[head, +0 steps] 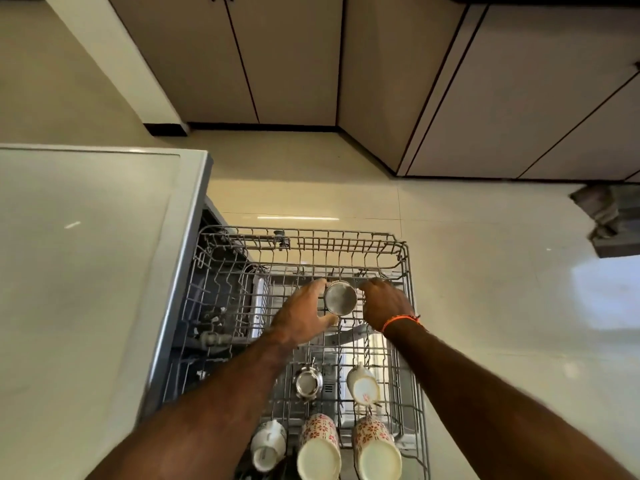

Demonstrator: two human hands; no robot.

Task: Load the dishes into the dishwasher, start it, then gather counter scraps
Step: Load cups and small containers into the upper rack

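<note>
Two patterned mugs (318, 445) are sitting upside down at the near end of the pulled-out dishwasher rack (408, 271). Toward the rack's far end, the left hand (304, 315) and right hand (384, 303) are closing their grip on a steel cup (340, 297). A white counter (76, 271) is lying left of the rack, glossy floor tiles (485, 254) and cabinets (284, 57) beyond it.

We stand in a home kitchen. We see a dishwasher rack (408, 306) pulled out with mugs (318, 445), beige cabinet doors (294, 64), a pale counter (86, 271), glossy floor tiles (485, 271).
</note>
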